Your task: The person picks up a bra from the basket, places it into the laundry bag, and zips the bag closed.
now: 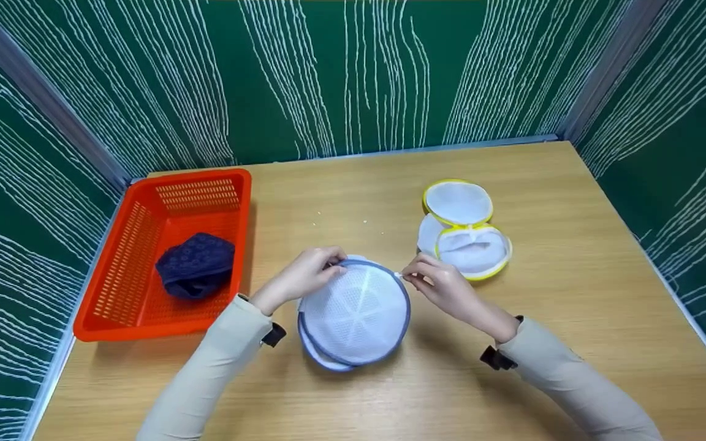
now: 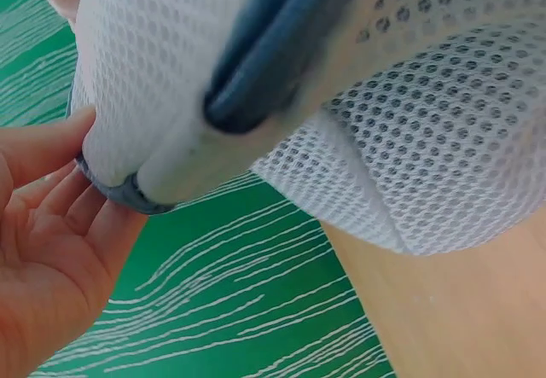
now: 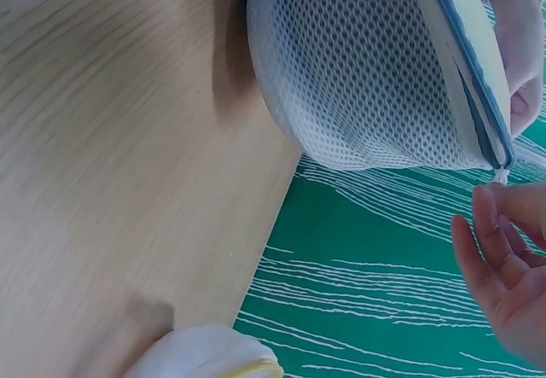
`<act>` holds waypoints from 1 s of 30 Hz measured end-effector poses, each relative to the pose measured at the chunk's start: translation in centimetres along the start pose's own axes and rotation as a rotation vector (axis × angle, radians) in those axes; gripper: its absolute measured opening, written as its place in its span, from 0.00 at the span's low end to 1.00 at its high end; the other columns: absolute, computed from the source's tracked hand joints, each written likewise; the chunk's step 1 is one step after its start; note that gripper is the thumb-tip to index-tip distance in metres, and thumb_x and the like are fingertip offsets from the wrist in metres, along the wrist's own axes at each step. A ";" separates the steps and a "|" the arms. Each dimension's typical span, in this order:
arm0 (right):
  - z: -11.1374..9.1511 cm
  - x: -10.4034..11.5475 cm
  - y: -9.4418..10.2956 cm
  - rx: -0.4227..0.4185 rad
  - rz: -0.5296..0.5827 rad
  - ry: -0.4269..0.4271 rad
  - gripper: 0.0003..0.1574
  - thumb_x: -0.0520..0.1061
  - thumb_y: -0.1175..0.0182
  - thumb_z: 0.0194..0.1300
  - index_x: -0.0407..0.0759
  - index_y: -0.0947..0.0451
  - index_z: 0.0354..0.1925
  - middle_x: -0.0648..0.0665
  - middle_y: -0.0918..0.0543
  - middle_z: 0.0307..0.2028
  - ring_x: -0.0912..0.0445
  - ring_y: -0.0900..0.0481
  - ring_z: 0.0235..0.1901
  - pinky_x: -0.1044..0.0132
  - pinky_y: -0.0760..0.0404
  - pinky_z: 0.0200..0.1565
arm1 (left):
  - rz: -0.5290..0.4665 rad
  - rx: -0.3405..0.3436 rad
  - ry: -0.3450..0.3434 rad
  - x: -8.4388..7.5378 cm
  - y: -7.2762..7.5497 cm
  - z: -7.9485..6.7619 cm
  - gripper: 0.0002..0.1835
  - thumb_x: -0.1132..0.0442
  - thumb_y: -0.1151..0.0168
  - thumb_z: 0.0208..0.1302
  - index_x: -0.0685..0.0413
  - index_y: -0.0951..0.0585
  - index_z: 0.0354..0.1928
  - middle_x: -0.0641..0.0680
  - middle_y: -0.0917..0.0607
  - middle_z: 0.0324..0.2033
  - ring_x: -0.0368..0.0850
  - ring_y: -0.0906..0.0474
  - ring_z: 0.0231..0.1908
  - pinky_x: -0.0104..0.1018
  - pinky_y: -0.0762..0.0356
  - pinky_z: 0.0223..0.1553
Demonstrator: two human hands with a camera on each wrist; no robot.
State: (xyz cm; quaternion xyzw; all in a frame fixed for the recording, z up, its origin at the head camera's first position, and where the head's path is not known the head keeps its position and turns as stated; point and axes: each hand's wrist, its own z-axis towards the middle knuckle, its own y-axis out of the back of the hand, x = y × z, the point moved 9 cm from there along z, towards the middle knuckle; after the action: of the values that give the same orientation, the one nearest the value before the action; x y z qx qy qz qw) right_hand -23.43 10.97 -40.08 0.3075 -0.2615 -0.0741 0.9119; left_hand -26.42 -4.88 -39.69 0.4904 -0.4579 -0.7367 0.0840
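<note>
A round white mesh laundry bag (image 1: pixel 356 318) with blue-grey zip edging sits at the middle of the table. At its upper left edge, my left hand (image 1: pixel 307 274) pinches the rim between thumb and fingers. My right hand (image 1: pixel 442 285) pinches the small white zip pull (image 3: pixel 501 175) at the bag's upper right edge. The right wrist view shows the bag's domed mesh side, with the zip edging (image 3: pixel 467 75) running down to the pull. Close up in the left wrist view, a gap shows between parts of the blue-grey edging (image 2: pixel 273 45).
An orange basket (image 1: pixel 242 226) stands at the left, holding a dark navy patterned cloth item (image 1: pixel 197 266). Right of the bag lies a white mesh pouch with yellow edging (image 1: pixel 460 202), spread open. Small white specks dot the wooden table (image 1: pixel 341 184). Green walls enclose its back and sides.
</note>
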 end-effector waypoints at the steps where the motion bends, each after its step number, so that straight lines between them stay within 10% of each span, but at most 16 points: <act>1: -0.1 -0.1 0.0 -0.002 -0.004 -0.003 0.08 0.27 0.41 0.51 0.36 0.23 0.31 0.45 0.24 0.28 0.57 0.25 0.27 0.77 0.26 0.31 | -0.016 -0.019 0.008 0.2 0.1 -0.1 0.08 0.70 0.47 0.59 0.69 0.24 0.38 0.63 0.19 0.36 0.53 0.23 0.40 0.40 0.26 0.44; 20: -1.1 -1.8 0.8 -0.011 -0.052 -0.123 0.13 0.24 0.38 0.44 0.35 0.23 0.30 0.45 0.24 0.27 0.58 0.26 0.26 0.77 0.25 0.27 | -0.364 -0.460 0.288 5.4 1.3 -3.3 0.09 0.71 0.44 0.57 0.73 0.25 0.38 0.67 0.19 0.34 0.53 0.22 0.35 0.39 0.23 0.38; 30: -1.1 -2.0 0.8 -0.022 -0.028 -0.103 0.03 0.32 0.41 0.54 0.35 0.23 0.30 0.44 0.24 0.26 0.59 0.27 0.25 0.78 0.27 0.27 | -0.422 -0.408 0.425 7.0 0.4 -3.8 0.10 0.70 0.43 0.55 0.71 0.24 0.39 0.63 0.19 0.32 0.49 0.22 0.33 0.36 0.24 0.37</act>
State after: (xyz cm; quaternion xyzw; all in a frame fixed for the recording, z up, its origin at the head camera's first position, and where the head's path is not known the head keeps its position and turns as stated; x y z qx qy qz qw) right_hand -24.61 12.76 -41.24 0.2967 -0.3028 -0.1053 0.8995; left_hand -27.08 -11.34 -44.32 0.6894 -0.1626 -0.6956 0.1197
